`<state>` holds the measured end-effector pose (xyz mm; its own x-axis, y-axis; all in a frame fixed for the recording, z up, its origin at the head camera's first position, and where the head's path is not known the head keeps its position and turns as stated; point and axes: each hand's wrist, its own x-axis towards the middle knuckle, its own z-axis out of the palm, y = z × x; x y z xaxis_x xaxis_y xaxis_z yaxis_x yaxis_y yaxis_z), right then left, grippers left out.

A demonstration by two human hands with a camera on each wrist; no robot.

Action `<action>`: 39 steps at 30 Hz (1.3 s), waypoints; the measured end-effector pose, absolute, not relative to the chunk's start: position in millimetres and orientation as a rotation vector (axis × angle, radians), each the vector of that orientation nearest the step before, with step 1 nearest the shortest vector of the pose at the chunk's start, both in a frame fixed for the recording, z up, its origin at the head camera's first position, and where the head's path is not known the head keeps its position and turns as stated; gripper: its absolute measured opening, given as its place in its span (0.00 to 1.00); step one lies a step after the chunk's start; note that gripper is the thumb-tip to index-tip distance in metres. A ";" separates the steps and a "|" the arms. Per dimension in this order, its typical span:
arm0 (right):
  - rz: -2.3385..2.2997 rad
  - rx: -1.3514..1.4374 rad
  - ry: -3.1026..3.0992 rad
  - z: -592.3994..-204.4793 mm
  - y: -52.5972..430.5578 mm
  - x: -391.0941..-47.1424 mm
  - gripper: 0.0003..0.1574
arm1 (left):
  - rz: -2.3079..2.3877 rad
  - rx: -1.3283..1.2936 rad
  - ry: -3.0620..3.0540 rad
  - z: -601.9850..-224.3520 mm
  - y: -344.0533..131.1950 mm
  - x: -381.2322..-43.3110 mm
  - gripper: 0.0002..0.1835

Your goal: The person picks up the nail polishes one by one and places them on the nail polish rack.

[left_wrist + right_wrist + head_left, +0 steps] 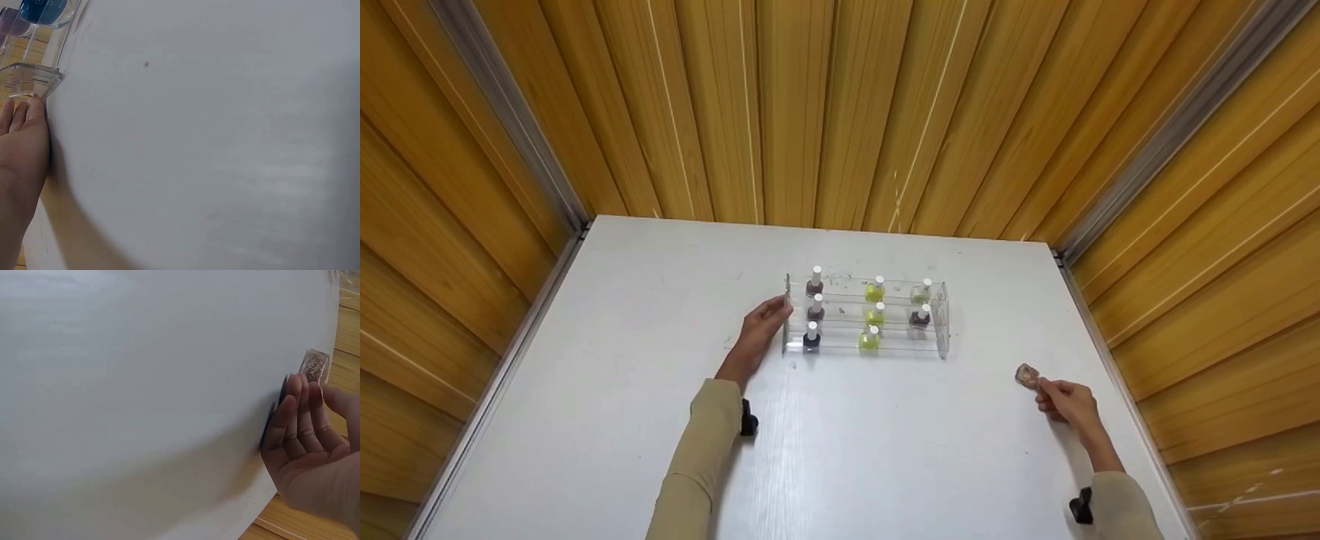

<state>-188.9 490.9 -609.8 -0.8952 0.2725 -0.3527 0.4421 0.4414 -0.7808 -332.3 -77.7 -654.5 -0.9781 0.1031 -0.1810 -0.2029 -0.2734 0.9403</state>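
Note:
A clear tiered rack [840, 349] stands on the table with several white-capped nail polish bottles on its three tiers. Dark bottles [811, 342] line the left side, yellow bottles [869, 342] the middle. At the right are a pale bottle [920, 294] on the back tier and a dark one [919, 319] on the middle tier. My left hand [759, 330] touches the rack's left end panel with its fingers extended. Off to the right, my right hand [1071, 405] pinches a glittery brown nail polish bottle [316, 367] between thumb and fingers, just above the table; its cap is hidden.
The white table [885, 450] runs back to a wood-patterned wall [795, 112]. Similar walls rise at the left and right, with grey metal rails [1170, 127] in the corners. Small dark specks mark the tabletop around the rack.

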 end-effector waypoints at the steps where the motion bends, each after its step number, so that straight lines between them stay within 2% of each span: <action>1: -1.461 0.654 2.508 -611.1 491.9 -191.0 0.34 | 2.364 -0.124 1.763 -654.0 -77.6 -332.3 0.31; 6: -1.510 0.807 2.480 -615.4 492.3 -201.8 0.35 | 2.331 -0.138 1.784 -654.2 -76.9 -332.2 0.31; 12: -1.305 0.821 2.596 -613.5 482.6 -216.2 0.48 | 2.333 -0.158 1.808 -653.7 -76.7 -333.8 0.31; 14: -1.186 0.793 2.664 -611.8 478.5 -219.5 0.49 | 2.333 -0.162 1.806 -653.7 -76.5 -334.2 0.31; 21: -1.030 0.727 2.717 -607.2 471.7 -225.9 0.44 | 2.325 -0.179 1.792 -654.4 -76.3 -334.5 0.31; 31: -1.021 0.767 2.668 -610.2 479.8 -236.8 0.42 | 2.386 -0.174 1.766 -654.6 -75.5 -333.8 0.30; 39: -1.145 1.034 2.741 -620.1 468.0 -226.5 0.39 | 2.345 -0.148 1.787 -655.2 -77.6 -334.8 0.30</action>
